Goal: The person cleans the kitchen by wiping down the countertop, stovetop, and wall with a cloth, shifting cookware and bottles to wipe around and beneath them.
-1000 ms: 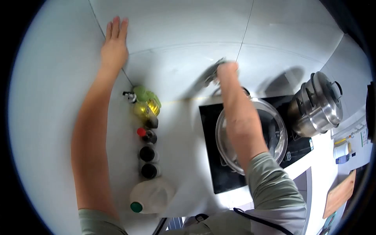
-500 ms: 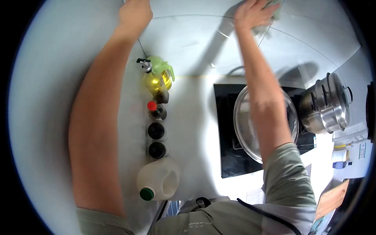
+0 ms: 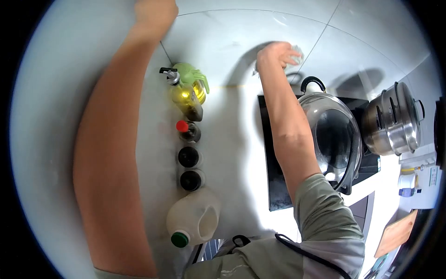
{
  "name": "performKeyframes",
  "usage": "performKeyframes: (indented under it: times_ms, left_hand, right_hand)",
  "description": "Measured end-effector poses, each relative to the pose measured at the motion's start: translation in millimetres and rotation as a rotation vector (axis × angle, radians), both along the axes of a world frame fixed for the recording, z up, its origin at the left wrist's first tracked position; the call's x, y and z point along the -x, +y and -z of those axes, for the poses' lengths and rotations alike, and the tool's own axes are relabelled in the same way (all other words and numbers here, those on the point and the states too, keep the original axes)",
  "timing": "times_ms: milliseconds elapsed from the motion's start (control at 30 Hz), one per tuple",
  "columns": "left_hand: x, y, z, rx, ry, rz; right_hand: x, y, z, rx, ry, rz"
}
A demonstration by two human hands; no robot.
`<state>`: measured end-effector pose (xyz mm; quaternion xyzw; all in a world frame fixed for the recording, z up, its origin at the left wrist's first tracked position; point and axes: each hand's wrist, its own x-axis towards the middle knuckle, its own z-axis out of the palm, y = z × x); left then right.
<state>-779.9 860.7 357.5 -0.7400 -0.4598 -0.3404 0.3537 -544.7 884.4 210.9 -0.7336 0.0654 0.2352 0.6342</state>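
Observation:
My right hand (image 3: 278, 54) presses a pale, crumpled cloth (image 3: 297, 55) against the tiled wall (image 3: 223, 35), above the back edge of the stove. The cloth sticks out beyond my fingers on both sides. At the top left, my left hand (image 3: 157, 11) is against the wall near the corner; its fingers are cut off by the top of the frame. Below my right forearm lies the black stove (image 3: 277, 186), which carries a wide pan with a glass lid (image 3: 332, 135).
Along the left wall stand a green-handled jug (image 3: 186, 72), an oil bottle (image 3: 183, 95), a red-capped bottle (image 3: 189, 131), two black-lidded jars (image 3: 189, 157) and a plastic jug with a green cap (image 3: 193, 218). A steel steamer pot (image 3: 388, 121) is at right.
Over the last half second my right hand has moved down and left along the wall with the cloth. The pan's lid and handle show more now. My left hand has stayed at the wall.

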Motion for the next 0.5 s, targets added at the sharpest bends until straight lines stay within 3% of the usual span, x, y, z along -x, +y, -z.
performKeyframes:
  times_ms: [67,100,167,400,500]
  left_hand:
    - [-3,0,0,0.021,-0.005,-0.013]
    - [-2,2,2,0.028,0.002,-0.019]
    - [1,8,1,0.017,0.017,-0.019]
    - [17,27,4,-0.079,0.143,-0.024]
    - [21,36,9,-0.118,0.146,0.023]
  right_hand:
    - [17,-21,-9,-0.199,-0.269,-0.118]
    - [29,-25,4,-0.201,-0.264,-0.111]
    - [41,-22,27,-0.175,-0.881,-0.189]
    - [-8,-13,1,-0.124,-0.276,-0.008]
    - [38,-13,16,-0.15,-0.577,-0.155]
